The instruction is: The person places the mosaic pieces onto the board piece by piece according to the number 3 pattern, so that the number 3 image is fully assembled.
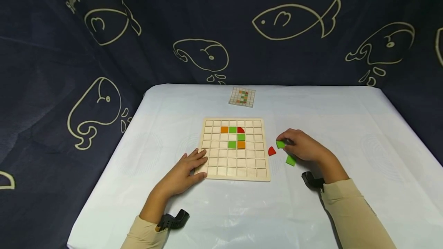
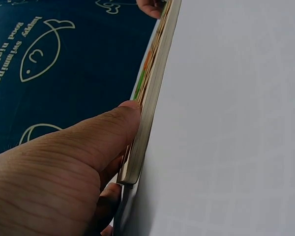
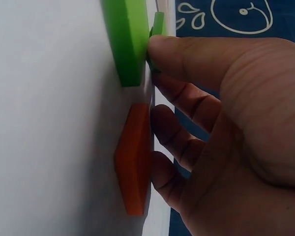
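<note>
We sort tiles beside the grid board (image 1: 235, 172).
Our left hand (image 1: 188, 168) rests flat on its corner; our right hand (image 1: 304, 147) pinches a green tile (image 1: 280, 144).

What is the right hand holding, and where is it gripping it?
The right hand pinches a green square tile by its edges, at the fingertips. The left hand holds nothing, resting flat on the wooden grid board.

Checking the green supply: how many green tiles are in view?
5. Three sit in the board: top row, one below-right, one lower left. Off the board, one is pinched by the right hand, one lies nearer. The hand may hide more.
</note>
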A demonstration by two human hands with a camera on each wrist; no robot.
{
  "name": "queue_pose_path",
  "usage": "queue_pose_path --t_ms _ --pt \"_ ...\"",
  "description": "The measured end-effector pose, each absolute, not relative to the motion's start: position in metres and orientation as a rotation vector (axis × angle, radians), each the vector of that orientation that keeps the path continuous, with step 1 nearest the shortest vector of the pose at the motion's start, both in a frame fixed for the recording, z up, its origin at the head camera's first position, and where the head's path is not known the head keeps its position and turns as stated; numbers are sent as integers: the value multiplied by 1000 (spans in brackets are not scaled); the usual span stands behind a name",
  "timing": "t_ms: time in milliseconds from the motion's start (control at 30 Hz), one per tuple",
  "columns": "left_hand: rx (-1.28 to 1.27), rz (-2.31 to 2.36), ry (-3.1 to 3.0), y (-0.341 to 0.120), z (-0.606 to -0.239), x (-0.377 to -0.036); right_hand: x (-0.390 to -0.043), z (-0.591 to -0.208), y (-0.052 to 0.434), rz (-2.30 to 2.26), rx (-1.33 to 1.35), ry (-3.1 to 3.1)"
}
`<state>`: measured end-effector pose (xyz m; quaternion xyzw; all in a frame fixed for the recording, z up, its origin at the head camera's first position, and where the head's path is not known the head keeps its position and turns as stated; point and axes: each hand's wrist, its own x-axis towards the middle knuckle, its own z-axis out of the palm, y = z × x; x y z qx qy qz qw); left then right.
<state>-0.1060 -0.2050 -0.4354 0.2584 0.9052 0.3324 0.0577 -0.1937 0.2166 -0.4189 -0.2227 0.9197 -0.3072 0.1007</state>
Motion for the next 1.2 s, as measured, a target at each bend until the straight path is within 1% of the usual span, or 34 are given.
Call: queue_pose_path --t_ms 333,533,900,1067,1200 --pt "772 991 2751 -204 -435 -106 -195 -414 216 -954 -623 2679" --pt "763 990 2751 -203 -434 -105 -197 -409 212 -958 -679 2675" --pt "775 1002 2748 -204 -435 -105 -197 -404 193 -990 -718 2670" --pt "778 1005 2745 -204 -434 -105 -199 -402 179 -1050 -680 2626" --pt "780 1003 2743 -205 -435 -105 -200 -400 167 -1063 -709 2604"
